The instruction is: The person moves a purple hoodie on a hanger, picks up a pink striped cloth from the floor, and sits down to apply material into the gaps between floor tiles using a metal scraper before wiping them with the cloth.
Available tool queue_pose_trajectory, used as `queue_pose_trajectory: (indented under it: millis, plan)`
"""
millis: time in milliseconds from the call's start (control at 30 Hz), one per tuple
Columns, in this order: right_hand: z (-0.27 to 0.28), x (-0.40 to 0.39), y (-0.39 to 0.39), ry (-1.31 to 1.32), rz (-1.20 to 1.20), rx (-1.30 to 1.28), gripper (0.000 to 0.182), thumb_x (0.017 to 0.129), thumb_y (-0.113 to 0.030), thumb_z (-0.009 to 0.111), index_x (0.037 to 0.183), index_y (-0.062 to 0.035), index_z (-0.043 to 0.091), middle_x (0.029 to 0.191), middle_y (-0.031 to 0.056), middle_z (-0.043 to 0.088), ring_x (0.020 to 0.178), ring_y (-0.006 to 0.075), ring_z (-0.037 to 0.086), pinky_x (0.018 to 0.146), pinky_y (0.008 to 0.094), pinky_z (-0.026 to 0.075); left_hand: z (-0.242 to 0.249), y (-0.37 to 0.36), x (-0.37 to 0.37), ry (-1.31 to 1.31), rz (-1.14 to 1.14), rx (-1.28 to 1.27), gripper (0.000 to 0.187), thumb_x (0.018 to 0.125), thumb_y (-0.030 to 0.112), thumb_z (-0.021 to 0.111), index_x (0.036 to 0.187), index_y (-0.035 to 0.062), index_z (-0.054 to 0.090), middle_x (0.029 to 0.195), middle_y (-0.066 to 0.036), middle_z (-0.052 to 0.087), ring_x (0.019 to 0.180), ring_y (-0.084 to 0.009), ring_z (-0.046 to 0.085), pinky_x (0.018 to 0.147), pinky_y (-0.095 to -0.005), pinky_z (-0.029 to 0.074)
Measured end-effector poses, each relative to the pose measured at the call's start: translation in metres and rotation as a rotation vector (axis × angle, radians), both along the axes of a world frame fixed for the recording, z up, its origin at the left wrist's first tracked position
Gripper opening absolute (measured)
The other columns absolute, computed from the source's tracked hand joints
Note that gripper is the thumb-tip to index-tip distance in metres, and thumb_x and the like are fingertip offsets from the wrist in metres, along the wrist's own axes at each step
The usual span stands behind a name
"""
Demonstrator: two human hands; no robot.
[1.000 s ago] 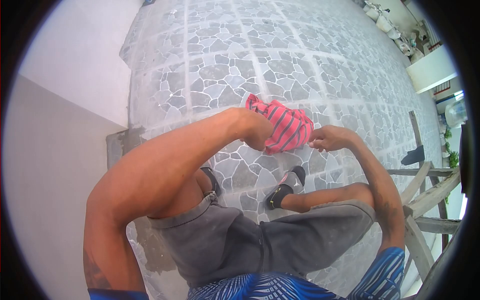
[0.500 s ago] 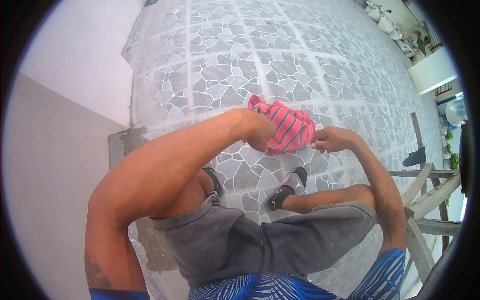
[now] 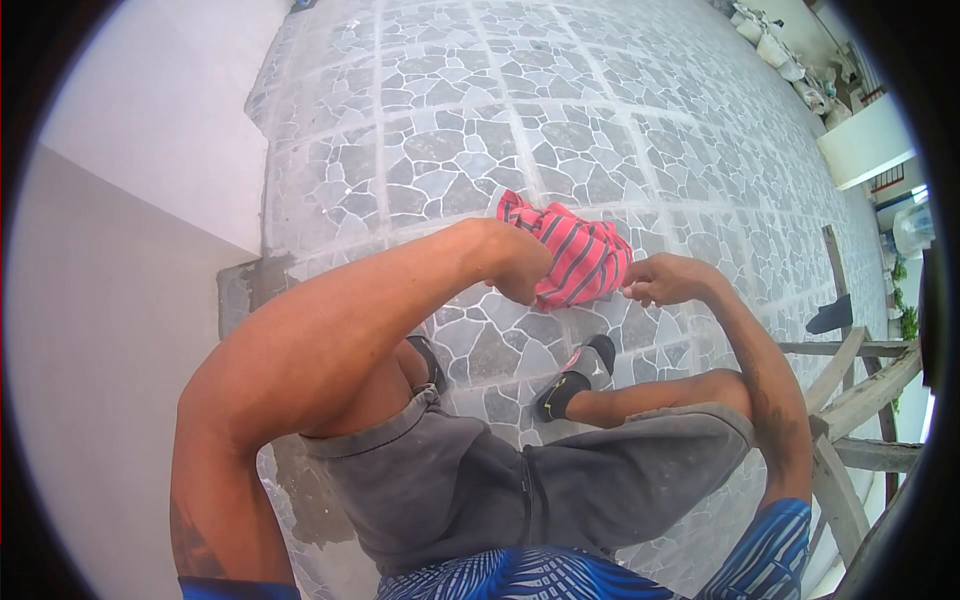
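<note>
A pink cloth with dark stripes (image 3: 582,258), bunched up, is between my two hands above the stone-patterned floor. My left hand (image 3: 520,264) is closed at the cloth's left side; the back of the hand hides most of its fingers. On the opposite side, my right hand (image 3: 664,280) has curled fingers and pinches the cloth's right edge. Below the cloth, a dark grey shoe (image 3: 592,362) rests on the floor, and my grey shorts (image 3: 530,490) fill the lower middle of the view.
The floor (image 3: 450,150) has grey stone shapes with white joints. A pale wall (image 3: 110,300) stands close on the left. To the right is a wooden frame (image 3: 865,400) with a dark cloth piece (image 3: 829,315) on it. Several whitish sacks (image 3: 775,55) lie at the far right.
</note>
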State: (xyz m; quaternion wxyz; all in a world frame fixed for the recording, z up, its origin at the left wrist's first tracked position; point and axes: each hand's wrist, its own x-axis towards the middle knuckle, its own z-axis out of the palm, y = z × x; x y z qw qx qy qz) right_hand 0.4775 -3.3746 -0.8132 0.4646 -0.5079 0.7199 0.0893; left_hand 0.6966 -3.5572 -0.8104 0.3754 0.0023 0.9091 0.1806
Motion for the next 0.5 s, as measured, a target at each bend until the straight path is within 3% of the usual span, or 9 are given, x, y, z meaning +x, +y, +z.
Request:
queue_pose_trajectory:
  millis: [100,200,300,500]
  plan:
    - [-0.007,-0.005,0.003,-0.026,-0.013,-0.029,0.033,0.098,-0.028,0.057,0.121,-0.0055,0.066,0.09,0.009,0.071,0.083,0.0174,0.069,0.072,0.0344,0.055,-0.021,-0.004,0.003,0.203,-0.021,0.036,0.03,0.087,0.025,0.062,0.091,-0.0032,0.073,0.084,-0.016,0.072,0.074,-0.0276,0.07,0.067,-0.0415,0.054]
    - [-0.005,-0.003,0.003,-0.016,-0.017,-0.016,0.033,0.098,-0.028,0.057,0.121,-0.0056,0.066,0.091,0.0092,0.071,0.083,0.0175,0.069,0.073,0.0344,0.055,-0.023,-0.005,0.003,0.206,-0.023,0.037,0.03,0.087,0.024,0.062,0.091,-0.0037,0.073,0.083,-0.016,0.072,0.073,-0.0277,0.07,0.066,-0.0416,0.054]
    - [-0.006,-0.004,0.002,-0.005,-0.006,-0.008,0.033,0.098,-0.029,0.057,0.121,-0.0056,0.066,0.09,0.009,0.071,0.083,0.0173,0.069,0.073,0.0342,0.055,-0.002,0.0,-0.001,0.007,-0.018,0.005,0.047,0.093,0.032,0.063,0.129,0.003,0.063,0.121,-0.019,0.068,0.115,-0.0351,0.063,0.097,-0.045,0.05]
    - [0.0,0.0,0.0,0.006,-0.008,0.006,0.033,0.098,-0.028,0.058,0.121,-0.0055,0.066,0.089,0.0088,0.07,0.082,0.0172,0.068,0.072,0.0339,0.055,-0.004,-0.001,-0.001,0.009,-0.023,0.002,0.047,0.093,0.033,0.063,0.129,0.0028,0.063,0.12,-0.019,0.068,0.115,-0.0354,0.063,0.097,-0.0446,0.05]
